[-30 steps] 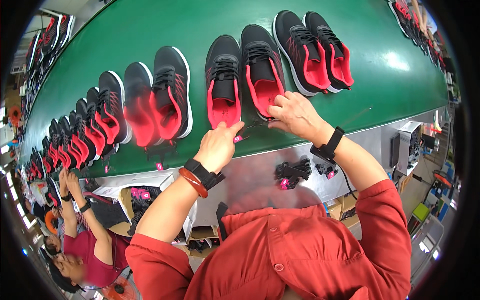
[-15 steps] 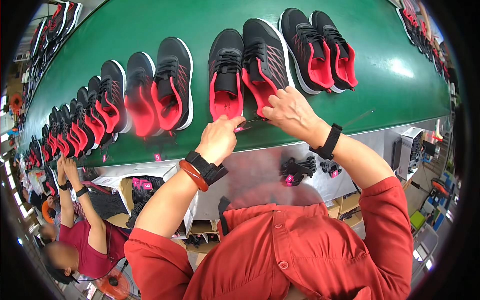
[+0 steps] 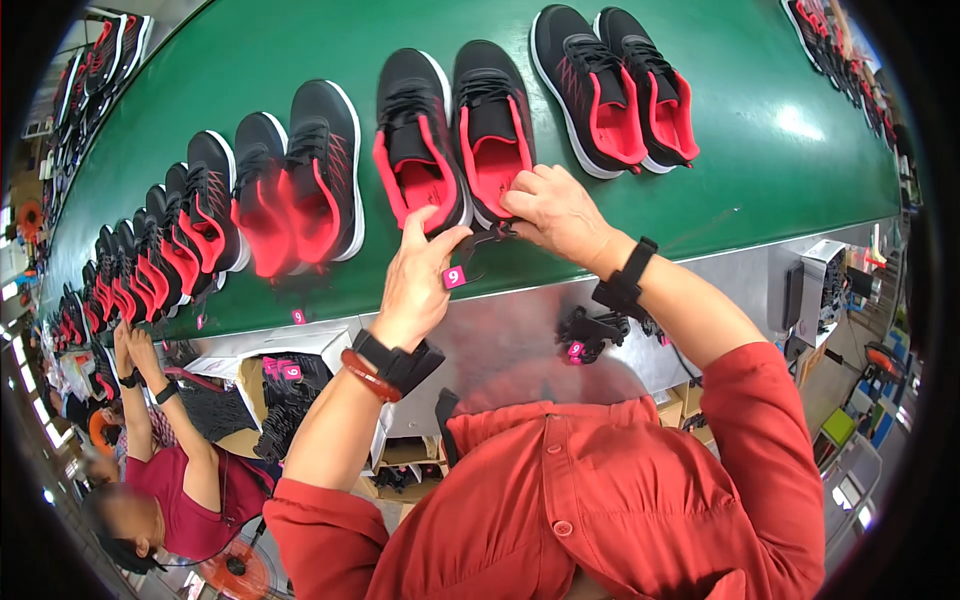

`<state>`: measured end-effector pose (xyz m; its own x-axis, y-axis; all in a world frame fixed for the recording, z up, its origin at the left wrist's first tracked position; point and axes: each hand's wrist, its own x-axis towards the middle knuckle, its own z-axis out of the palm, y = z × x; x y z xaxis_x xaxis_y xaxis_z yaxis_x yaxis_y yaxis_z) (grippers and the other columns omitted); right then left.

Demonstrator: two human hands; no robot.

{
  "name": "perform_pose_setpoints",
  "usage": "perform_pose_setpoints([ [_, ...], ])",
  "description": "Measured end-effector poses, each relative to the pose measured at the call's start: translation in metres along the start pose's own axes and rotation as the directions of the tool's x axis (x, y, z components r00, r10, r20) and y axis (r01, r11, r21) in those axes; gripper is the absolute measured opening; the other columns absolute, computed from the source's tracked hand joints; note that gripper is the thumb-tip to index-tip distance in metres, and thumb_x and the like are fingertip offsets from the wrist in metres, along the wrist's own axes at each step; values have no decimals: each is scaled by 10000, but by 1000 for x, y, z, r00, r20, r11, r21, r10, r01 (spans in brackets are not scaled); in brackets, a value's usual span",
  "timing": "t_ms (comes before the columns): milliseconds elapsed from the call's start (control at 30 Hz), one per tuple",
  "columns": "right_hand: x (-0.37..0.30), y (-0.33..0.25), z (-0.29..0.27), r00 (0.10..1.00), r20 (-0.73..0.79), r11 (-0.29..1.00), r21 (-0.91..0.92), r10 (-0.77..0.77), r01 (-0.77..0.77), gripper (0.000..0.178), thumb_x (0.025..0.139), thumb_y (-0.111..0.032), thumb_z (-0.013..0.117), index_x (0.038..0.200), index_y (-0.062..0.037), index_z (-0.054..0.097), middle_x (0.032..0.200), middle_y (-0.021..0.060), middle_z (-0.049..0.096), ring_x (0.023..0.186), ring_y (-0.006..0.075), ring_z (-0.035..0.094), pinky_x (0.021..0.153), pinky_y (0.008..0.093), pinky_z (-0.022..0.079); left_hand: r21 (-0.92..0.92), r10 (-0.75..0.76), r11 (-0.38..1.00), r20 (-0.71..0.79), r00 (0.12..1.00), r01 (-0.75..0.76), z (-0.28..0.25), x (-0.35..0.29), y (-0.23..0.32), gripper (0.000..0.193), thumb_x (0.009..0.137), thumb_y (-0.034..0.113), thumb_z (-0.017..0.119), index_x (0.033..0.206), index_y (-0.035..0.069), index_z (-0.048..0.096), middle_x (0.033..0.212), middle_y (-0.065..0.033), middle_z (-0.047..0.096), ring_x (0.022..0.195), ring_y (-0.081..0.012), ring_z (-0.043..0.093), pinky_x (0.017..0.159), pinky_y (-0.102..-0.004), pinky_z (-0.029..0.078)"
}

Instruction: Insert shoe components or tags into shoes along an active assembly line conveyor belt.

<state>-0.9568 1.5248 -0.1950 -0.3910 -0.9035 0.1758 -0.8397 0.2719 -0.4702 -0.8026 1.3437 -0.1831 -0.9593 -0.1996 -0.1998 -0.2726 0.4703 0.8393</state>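
A black sneaker with a pink-red lining, the left of a pair, stands toe away on the green table. My left hand is closed at its heel, forefinger on the collar and thumb beside it. The pair's right sneaker stands close against it. My right hand pinches that one's heel, fingertips over the collar edge. Between my hands, behind both heels, is a black plastic shoe hanger with a pink size tag. My fingers partly hide the hanger, so how it joins each heel is unclear.
Another pair of sneakers stands to the right, and a long row runs left along the green table. Loose black hangers lie on the metal ledge before me. A co-worker reaches toward the row at lower left.
The pair has moved left, and its left sneaker has turned. My left hand has shifted from the hanger up to the left heel. The pink tag now faces up beside it.
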Motion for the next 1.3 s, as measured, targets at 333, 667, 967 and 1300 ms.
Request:
perform_pose_setpoints([
  [333,29,-18,1,992,60,971,-220,108,-92,42,741,-169,640,707,-156,662,751,48,598,835,220,573,723,373,407,416,67,909,-55,996,-38,-25,12,47,321,803,-53,501,1078,11,652,1184,-242,558,1009,-432,607,839,-454,499],
  [667,21,-7,11,999,-23,983,-176,41,-45,62,751,-177,634,691,-164,644,676,54,588,739,214,563,726,358,386,401,-28,910,-185,982,102,-4,7,58,417,738,-139,454,1071,12,654,1344,-227,442,1217,-367,498,1004,-377,416],
  [967,-1,30,34,979,-201,1000,15,-17,20,157,679,-209,732,754,-159,604,807,17,552,878,220,528,819,366,398,359,-5,933,-89,996,37,19,8,25,493,749,-166,462,1172,37,614,1465,-174,337,1351,-332,377,1115,-375,310],
  [1300,15,42,-1,986,-23,986,2,-167,168,203,669,-242,758,771,-150,609,794,0,585,913,203,522,841,355,395,877,262,475,-60,963,-75,16,17,55,395,667,202,819,1040,148,701,1397,-114,494,1017,-342,555,905,-434,404],
])
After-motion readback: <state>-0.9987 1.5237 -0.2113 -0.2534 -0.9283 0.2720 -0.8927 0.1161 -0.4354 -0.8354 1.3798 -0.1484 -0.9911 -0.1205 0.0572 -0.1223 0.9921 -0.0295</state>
